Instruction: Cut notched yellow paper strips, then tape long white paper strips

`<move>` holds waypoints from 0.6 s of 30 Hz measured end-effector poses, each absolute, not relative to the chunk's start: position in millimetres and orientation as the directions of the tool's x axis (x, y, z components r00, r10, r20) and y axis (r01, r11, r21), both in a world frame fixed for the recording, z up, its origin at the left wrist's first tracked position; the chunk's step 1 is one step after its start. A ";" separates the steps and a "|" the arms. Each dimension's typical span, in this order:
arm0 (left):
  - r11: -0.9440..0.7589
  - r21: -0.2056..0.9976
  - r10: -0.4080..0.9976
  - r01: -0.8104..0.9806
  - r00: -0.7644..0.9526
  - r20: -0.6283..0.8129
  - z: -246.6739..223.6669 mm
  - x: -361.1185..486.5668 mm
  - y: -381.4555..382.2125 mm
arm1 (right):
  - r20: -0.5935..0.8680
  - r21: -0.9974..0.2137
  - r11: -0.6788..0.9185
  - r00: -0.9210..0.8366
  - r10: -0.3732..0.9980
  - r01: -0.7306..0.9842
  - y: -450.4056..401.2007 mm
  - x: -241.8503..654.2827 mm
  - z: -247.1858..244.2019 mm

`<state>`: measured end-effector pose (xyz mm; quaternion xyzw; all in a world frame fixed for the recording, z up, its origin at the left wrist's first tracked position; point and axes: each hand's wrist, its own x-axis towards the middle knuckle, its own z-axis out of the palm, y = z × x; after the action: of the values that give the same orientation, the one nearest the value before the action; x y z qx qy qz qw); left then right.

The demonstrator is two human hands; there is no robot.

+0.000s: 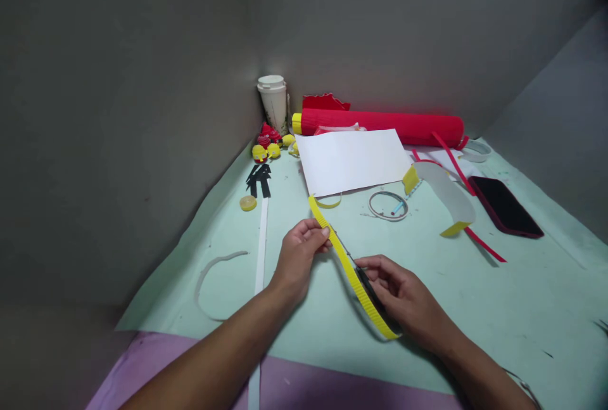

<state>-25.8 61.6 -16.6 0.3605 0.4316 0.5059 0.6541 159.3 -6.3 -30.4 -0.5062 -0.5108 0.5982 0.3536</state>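
Observation:
My left hand (pixel 304 251) pinches a long yellow corrugated strip (pixel 354 279) near its upper end. The strip slants down to the right, its lower end hanging close to my right wrist. Dark-handled scissors (pixel 369 289) are in my right hand (pixel 394 286), with the fingers wrapped round the handles. Their blades point up and left behind the strip, toward my left fingertips; whether they touch it I cannot tell. Beyond my left hand lies a small curved yellow strip (pixel 329 205), beside a white sheet (pixel 354 160).
At the back are a red corrugated roll (pixel 380 126) and a white cup (pixel 274 102). Small red and yellow pieces (pixel 259 153), black strips (pixel 259 180) and a tape roll (pixel 247 203) lie left. A ring (pixel 388 206), red strips (pixel 484 246) and a phone (pixel 506 206) lie right.

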 end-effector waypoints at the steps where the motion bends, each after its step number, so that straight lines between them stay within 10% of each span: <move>1: 0.226 0.907 0.974 -0.354 0.115 -0.198 -16.9 -25.9 61.6 | -0.248 -0.969 -0.235 -0.232 0.941 0.083 -6.0 158.8 -29.9; 18: 0.215 0.903 0.976 -0.371 0.122 -0.183 -17.7 -26.0 62.1 | -0.224 -0.967 -0.189 -0.221 0.949 0.169 -6.3 159.5 -28.3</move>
<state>-26.0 62.1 -17.7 0.3600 0.4199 0.5126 0.6568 159.5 -6.3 -28.3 -0.5212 -0.5365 0.5680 0.3433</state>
